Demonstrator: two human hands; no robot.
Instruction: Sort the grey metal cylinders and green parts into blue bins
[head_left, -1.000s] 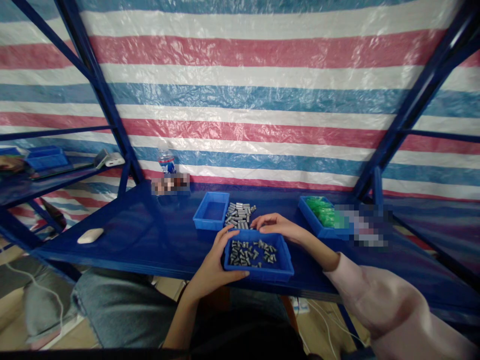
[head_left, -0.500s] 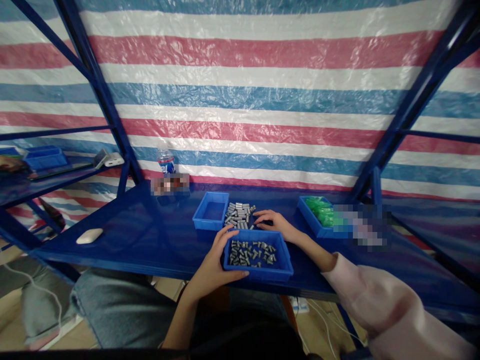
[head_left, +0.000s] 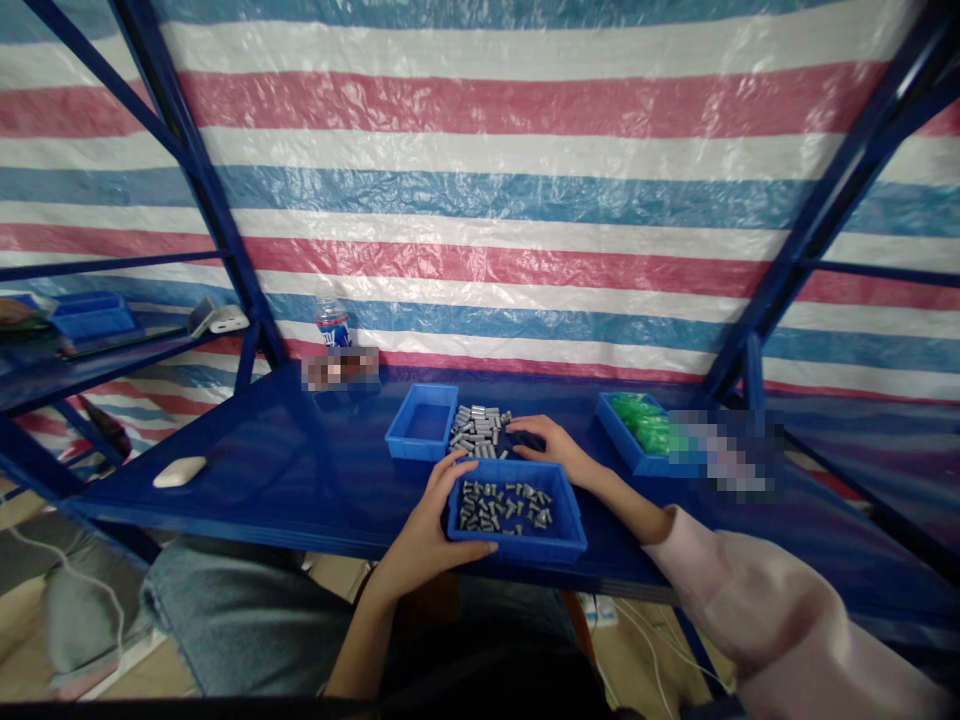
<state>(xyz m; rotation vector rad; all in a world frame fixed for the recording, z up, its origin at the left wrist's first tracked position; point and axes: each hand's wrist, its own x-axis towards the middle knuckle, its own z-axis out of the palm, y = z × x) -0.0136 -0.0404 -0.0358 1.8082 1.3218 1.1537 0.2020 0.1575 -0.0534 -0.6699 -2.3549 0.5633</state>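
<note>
My left hand [head_left: 426, 535] grips the left end of a blue plastic bin [head_left: 536, 547], thumb along its front wall and fingers over the far rim. Inside that bin lie many short metal bolts [head_left: 484, 508]. Just behind it, a pile of silvery metal cylinders [head_left: 478, 432] rests on the tabletop. My right hand [head_left: 556, 448] is at the right edge of this pile, its fingers curved and apart, with nothing visible between them. A second blue bin [head_left: 421, 448], with nothing in it, stands left of the pile.
A blue bin [head_left: 652, 465] of green packets stands at the right. A white computer mouse [head_left: 179, 472] lies on the blue table [head_left: 300, 480] at the left, and a plastic bottle [head_left: 332, 325] stands at the back. Blue metal posts flank the table.
My right hand's fingers have shifted very slightly beside the pile. My left hand and the bin of bolts stay in place.
</note>
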